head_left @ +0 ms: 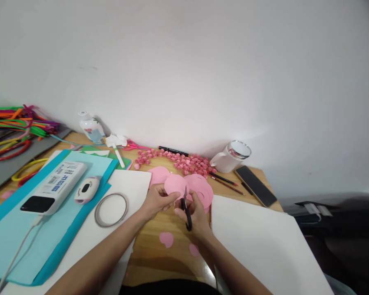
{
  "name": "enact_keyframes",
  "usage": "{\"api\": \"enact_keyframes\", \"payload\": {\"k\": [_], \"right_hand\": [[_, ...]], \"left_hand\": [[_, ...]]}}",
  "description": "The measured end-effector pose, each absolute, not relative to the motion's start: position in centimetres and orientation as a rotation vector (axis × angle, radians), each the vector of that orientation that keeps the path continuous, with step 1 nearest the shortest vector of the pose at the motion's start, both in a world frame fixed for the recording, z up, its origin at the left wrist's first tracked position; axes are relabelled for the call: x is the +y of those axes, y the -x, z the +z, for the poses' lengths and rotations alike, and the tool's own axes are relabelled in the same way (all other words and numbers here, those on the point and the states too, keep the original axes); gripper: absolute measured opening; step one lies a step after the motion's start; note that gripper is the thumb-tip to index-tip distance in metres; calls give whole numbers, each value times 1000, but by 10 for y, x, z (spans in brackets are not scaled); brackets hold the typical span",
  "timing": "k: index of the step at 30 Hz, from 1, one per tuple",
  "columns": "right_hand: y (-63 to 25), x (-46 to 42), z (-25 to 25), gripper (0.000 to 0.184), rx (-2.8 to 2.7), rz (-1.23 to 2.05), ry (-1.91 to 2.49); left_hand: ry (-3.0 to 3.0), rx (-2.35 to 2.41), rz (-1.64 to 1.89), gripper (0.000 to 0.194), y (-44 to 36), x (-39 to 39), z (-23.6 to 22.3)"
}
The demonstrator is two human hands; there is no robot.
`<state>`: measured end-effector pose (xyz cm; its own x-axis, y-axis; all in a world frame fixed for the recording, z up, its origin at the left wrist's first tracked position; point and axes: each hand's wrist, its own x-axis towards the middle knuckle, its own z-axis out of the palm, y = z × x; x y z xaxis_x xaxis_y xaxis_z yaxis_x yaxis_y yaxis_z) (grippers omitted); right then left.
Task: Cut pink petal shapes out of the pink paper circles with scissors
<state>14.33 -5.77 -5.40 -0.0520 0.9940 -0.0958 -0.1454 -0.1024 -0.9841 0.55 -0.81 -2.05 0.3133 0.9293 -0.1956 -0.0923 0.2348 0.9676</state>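
My left hand (156, 200) pinches a round pink paper disc (174, 184) by its lower edge. In my right hand (197, 213) is a pair of scissors (187, 216) with black handles, its blades pointing up beside the right edge of the disc. Whether the blades touch the paper I cannot tell. Behind both hands lie more pink paper circles (205, 189), one bearing curved cut lines. Below the hands, a small pink paper piece (166, 239) rests on the wooden table (153, 262), and another pink scrap (194, 249) lies near my right wrist.
Many small pink rolled paper pieces (190, 163) spread along the wall. A white mug (232, 157) and a phone (256, 186) stand right; white sheets (264, 237) flank the hands. At left are a power bank (57, 184), a tape roll (111, 209) and a white bottle (91, 128).
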Motion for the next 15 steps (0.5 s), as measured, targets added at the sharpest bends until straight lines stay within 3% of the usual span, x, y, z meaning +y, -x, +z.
{"api": "enact_keyframes", "payload": {"k": [15], "right_hand": [[-140, -59, -47, 44, -1034, 1385, 1254]], "left_hand": [[-1113, 972, 901, 36, -6, -7, -23]]}}
